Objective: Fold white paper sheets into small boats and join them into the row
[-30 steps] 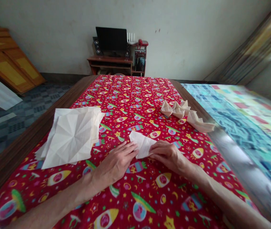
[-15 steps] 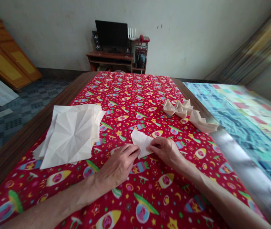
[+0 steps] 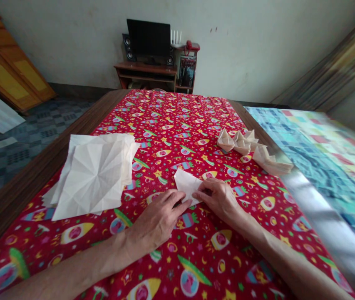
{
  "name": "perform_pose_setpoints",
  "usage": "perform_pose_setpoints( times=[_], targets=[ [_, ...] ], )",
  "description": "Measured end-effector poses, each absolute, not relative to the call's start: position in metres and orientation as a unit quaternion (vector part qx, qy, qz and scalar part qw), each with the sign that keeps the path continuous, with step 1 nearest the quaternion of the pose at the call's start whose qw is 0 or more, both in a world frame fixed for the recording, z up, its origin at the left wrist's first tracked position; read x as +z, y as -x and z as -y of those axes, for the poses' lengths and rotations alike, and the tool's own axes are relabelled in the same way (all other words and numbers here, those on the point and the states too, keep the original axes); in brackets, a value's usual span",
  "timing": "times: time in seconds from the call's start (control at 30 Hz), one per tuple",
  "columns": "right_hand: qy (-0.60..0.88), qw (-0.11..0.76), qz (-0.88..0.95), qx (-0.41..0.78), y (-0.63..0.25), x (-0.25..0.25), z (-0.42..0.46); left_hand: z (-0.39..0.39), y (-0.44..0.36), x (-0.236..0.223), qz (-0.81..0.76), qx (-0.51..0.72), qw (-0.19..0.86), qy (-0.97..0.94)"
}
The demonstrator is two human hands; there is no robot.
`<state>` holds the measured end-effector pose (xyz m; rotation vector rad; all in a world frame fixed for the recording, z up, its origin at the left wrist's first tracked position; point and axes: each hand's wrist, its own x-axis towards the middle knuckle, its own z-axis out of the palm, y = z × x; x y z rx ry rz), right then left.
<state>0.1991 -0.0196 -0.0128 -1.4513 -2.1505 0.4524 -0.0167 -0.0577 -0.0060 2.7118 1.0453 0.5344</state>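
Note:
A small folded white paper (image 3: 187,183) lies on the red patterned tablecloth in front of me. My left hand (image 3: 164,214) rests at its lower left, fingertips pressing the paper and thumb along its lower edge. On the right side, my right hand (image 3: 217,196) pinches the paper between thumb and fingers. Part of the paper is hidden beneath both hands. To the left is a stack of creased white paper sheets (image 3: 94,173), the top one marked with folds radiating from its middle. Several folded paper pieces with pointed tips (image 3: 242,141) stand in a row at the right.
The red tablecloth (image 3: 177,121) covers a dark wooden table (image 3: 86,125). A bed with a patterned cover (image 3: 308,154) adjoins the right side. Beyond the table, a desk (image 3: 146,71) holds a monitor (image 3: 149,39), speakers and a red telephone (image 3: 192,46). A wooden cabinet (image 3: 11,71) stands at left.
My left thumb has slid rightward along the paper's lower edge, and the left fingers have spread from it. My right hand keeps its pinch. The view has shifted slightly.

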Motion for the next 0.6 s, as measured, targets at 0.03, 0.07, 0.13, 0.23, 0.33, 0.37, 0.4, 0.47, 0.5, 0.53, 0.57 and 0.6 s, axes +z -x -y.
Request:
perform_pose_setpoints(
  times=[0.03, 0.07, 0.13, 0.23, 0.33, 0.37, 0.4, 0.47, 0.5, 0.53, 0.57, 0.6],
  targets=[
    [0.532, 0.255, 0.791, 0.164, -0.1991, -0.0134, 0.0198, 0.0577, 0.0168, -0.0066, -0.350, 0.181, 0.092, -0.914],
    [0.531, 0.257, 0.792, 0.161, -0.1990, -0.0139, 0.0199, 0.0576, 0.0169, -0.0074, -0.349, 0.182, 0.091, -0.915],
    [0.527, 0.259, 0.794, 0.156, -0.1990, -0.0144, 0.0201, 0.0577, 0.0170, -0.0088, -0.347, 0.187, 0.090, -0.915],
    [0.526, 0.256, 0.797, 0.153, -0.1991, -0.0141, 0.0201, 0.0583, 0.0169, -0.0096, -0.346, 0.185, 0.090, -0.915],
    [0.526, 0.254, 0.796, 0.155, -0.1989, -0.0127, 0.0203, 0.0593, 0.0167, -0.0091, -0.344, 0.179, 0.091, -0.917],
    [0.526, 0.253, 0.797, 0.156, -0.1988, -0.0121, 0.0204, 0.0597, 0.0166, -0.0091, -0.343, 0.177, 0.092, -0.918],
    [0.527, 0.252, 0.797, 0.156, -0.1987, -0.0114, 0.0205, 0.0600, 0.0166, -0.0090, -0.342, 0.175, 0.092, -0.919],
    [0.526, 0.247, 0.798, 0.157, -0.1984, -0.0101, 0.0207, 0.0605, 0.0166, -0.0091, -0.341, 0.171, 0.089, -0.920],
    [0.525, 0.245, 0.799, 0.158, -0.1984, -0.0096, 0.0208, 0.0607, 0.0166, -0.0091, -0.341, 0.167, 0.086, -0.921],
    [0.524, 0.243, 0.801, 0.158, -0.1983, -0.0092, 0.0210, 0.0609, 0.0166, -0.0088, -0.342, 0.163, 0.084, -0.922],
    [0.522, 0.243, 0.802, 0.156, -0.1983, -0.0090, 0.0212, 0.0611, 0.0166, -0.0084, -0.343, 0.157, 0.082, -0.922],
    [0.521, 0.242, 0.804, 0.155, -0.1984, -0.0088, 0.0214, 0.0614, 0.0166, -0.0077, -0.343, 0.151, 0.080, -0.924]
  ],
)
